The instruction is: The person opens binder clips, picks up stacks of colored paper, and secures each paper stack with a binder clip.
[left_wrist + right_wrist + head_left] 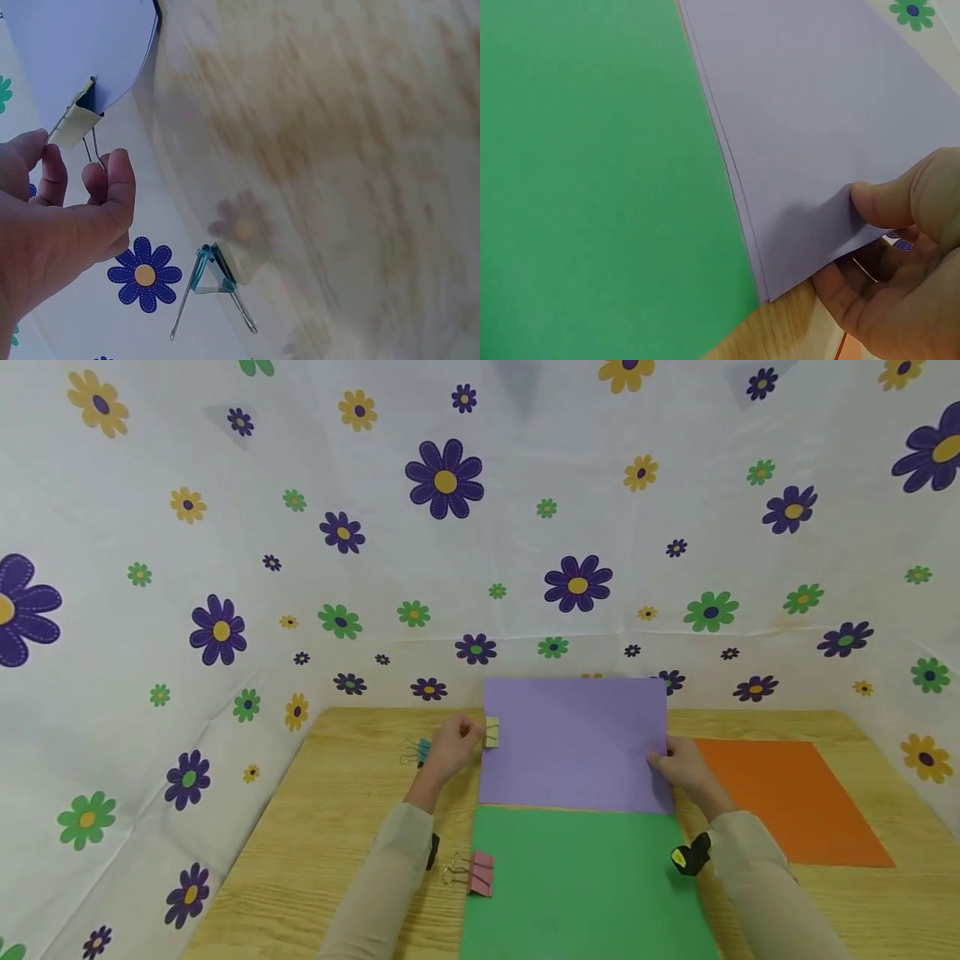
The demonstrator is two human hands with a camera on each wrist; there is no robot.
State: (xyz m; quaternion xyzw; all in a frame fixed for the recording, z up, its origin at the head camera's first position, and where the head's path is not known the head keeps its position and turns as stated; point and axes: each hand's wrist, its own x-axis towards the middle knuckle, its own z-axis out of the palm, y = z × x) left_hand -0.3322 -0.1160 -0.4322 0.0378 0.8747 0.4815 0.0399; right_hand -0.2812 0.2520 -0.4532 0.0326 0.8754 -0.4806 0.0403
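Observation:
Purple paper sheets [573,743] stand tilted up behind a green sheet [585,877], at least two layers showing at their lower edge in the right wrist view. At their left edge sits a pale yellow binder clip [78,124]. My left hand [453,747] grips this clip by its wire handles, fingers on both sides of it. With the thumb on the front and fingers behind, my right hand [686,767] pinches the right edge of the purple sheets. A pink binder clip [481,873] is on the left edge of the green sheet.
A teal binder clip [423,752] lies on the wooden table [322,827] left of my left hand. An orange sheet [802,802] lies to the right, partly behind my right forearm. Flower-printed white cloth [510,560] rises behind the table and along its sides.

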